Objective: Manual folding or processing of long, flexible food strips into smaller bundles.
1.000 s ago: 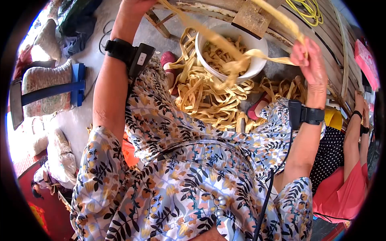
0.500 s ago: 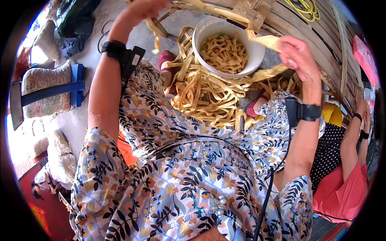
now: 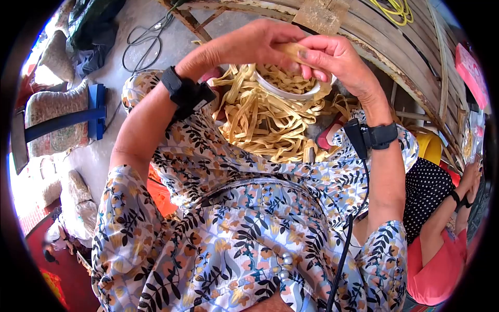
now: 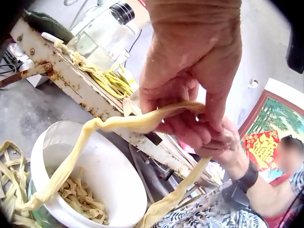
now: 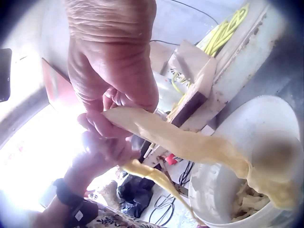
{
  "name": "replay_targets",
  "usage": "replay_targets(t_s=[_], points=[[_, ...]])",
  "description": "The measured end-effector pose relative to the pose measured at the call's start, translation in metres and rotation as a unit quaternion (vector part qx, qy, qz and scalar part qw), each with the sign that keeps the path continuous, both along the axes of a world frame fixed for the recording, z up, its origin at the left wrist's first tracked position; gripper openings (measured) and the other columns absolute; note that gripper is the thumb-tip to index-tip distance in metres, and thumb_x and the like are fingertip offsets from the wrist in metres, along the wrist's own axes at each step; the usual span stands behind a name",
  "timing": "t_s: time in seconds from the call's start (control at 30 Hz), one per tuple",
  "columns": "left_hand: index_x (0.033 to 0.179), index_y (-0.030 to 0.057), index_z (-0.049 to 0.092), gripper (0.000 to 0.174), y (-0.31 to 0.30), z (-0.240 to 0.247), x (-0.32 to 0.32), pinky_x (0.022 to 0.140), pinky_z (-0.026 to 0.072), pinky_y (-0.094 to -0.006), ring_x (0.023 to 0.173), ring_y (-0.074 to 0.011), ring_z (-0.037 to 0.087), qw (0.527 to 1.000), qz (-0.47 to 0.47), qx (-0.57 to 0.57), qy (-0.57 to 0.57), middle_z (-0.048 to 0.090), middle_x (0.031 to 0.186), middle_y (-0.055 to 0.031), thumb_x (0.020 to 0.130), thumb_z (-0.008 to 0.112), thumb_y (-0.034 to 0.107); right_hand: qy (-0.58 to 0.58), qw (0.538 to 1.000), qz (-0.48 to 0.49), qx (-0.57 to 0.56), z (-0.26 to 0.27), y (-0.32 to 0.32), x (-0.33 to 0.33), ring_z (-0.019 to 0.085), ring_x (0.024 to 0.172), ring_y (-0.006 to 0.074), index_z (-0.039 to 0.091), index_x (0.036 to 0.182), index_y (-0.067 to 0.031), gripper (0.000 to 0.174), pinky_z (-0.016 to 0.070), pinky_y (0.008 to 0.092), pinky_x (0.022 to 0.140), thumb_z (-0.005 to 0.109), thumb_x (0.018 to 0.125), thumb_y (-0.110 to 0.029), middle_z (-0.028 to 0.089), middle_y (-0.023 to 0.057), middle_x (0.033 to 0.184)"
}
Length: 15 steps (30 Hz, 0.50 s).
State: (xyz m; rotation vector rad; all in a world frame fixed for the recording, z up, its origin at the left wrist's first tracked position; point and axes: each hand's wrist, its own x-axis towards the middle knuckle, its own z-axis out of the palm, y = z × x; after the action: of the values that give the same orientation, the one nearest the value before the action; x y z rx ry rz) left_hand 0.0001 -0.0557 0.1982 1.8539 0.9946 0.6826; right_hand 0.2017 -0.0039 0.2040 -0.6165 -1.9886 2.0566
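Note:
Both my hands meet above the white bucket (image 3: 293, 94) and hold a long, pale yellow, flat strip (image 4: 137, 122) that looks like dried vegetable. My left hand (image 3: 260, 46) pinches it between thumb and fingers. The right hand (image 3: 343, 61) grips the strip close beside, its thumb on top. One length of strip (image 5: 175, 137) runs from the right fingers toward the bucket; another length (image 4: 183, 192) hangs below the hands. Inside the bucket lie short cut pieces (image 4: 83, 199) of the same stuff. A loose pile of long strips (image 3: 254, 122) covers the floor around it.
A rusty-edged slatted bench (image 3: 384, 60) stands beyond the bucket, with a wooden block (image 3: 319, 16) and a yellow coil (image 3: 397, 11) on it. A clear jug (image 4: 102, 45) stands there too. Another person (image 3: 436, 260) sits at the right. Black cable (image 3: 143, 49) lies on the floor.
My hands were wide apart, with strip stretched and then hanging between them. The left hand has swung right and the right hand inward, so they now meet over the bucket.

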Motion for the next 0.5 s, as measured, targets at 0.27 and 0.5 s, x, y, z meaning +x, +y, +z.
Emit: replay_targets(t_s=[0.27, 0.5], points=[[0.075, 0.0034, 0.063, 0.017, 0.013, 0.011, -0.106, 0.043, 0.0323, -0.0198, 0.046, -0.0047, 0.041, 0.94, 0.336, -0.039, 0.052, 0.047, 0.054, 0.0039, 0.083, 0.054, 0.016, -0.076, 0.997, 0.006, 0.001, -0.009, 0.018, 0.034, 0.05, 0.054, 0.0018, 0.061, 0.094, -0.0014, 0.02, 0.0396, 0.0135, 0.047, 0.057, 0.083, -0.017, 0.057, -0.0015, 0.066], [0.072, 0.0043, 0.061, 0.019, 0.01, 0.009, -0.117, 0.043, 0.031, -0.0188, 0.046, -0.0037, 0.04, 0.926, 0.372, -0.033, 0.063, 0.046, 0.052, 0.0047, 0.083, 0.055, 0.019, -0.095, 0.981, -0.147, 0.079, 0.02, 0.029, 0.099, 0.046, 0.047, 0.0011, 0.059, 0.095, 0.001, 0.027, 0.0343, 0.0107, 0.04, 0.063, 0.076, -0.017, 0.056, -0.0018, 0.065]])
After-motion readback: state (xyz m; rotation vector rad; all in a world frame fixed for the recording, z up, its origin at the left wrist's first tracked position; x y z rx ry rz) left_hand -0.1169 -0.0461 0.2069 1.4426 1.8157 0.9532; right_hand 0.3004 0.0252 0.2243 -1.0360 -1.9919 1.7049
